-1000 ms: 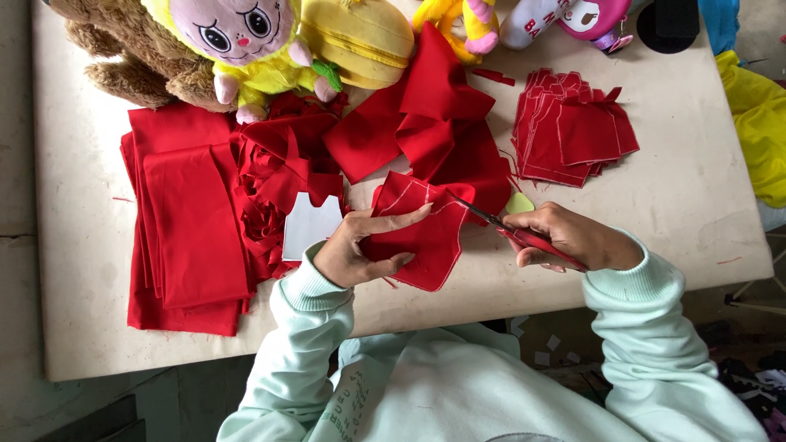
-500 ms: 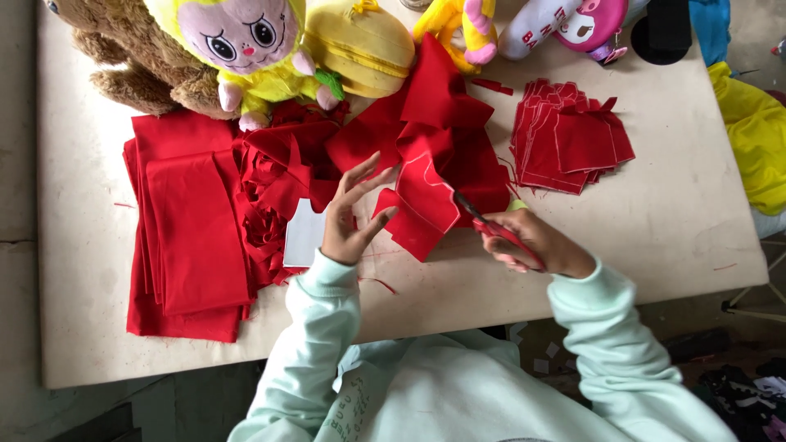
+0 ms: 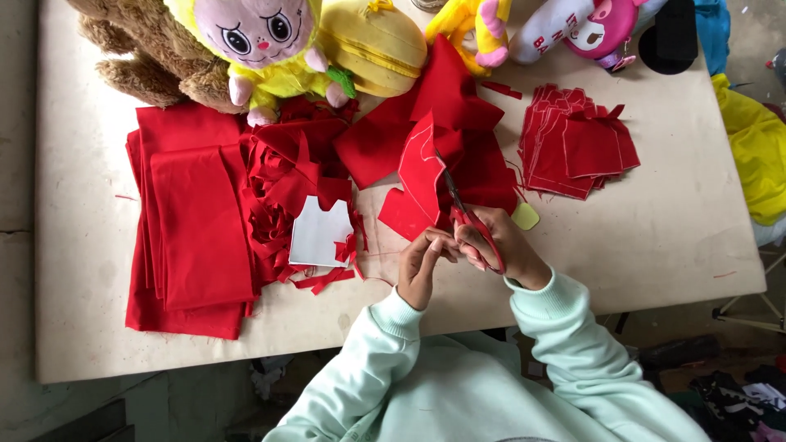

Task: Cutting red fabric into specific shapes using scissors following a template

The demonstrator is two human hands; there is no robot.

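While the right hand [image 3: 499,245] grips a pair of red-handled scissors [image 3: 468,214], fingers wrapped tight through the loops, the blades point up and away from the person into a piece of red cloth [image 3: 422,172] marked with a pale chalk line. That piece stands tilted up off the table [image 3: 655,245], its lower edge near the hands. The left hand [image 3: 422,266] sits just beside the right, fingertips pinched narrowly at the bottom edge of the same cloth, close against the scissor handles; whether it truly clamps the fabric or only steadies it, I cannot tell.

To the left of the hands lies a white paper pattern [image 3: 319,232] shaped like a small vest, resting on a heap of red scraps [image 3: 282,176]. Further left is a folded stack of red fabric [image 3: 192,221]. On the right side of the table sits a neat pile of cut red pieces [image 3: 577,143]. Along the far edge, stuffed toys are lined up, among them a yellow doll [image 3: 266,41] with big eyes.
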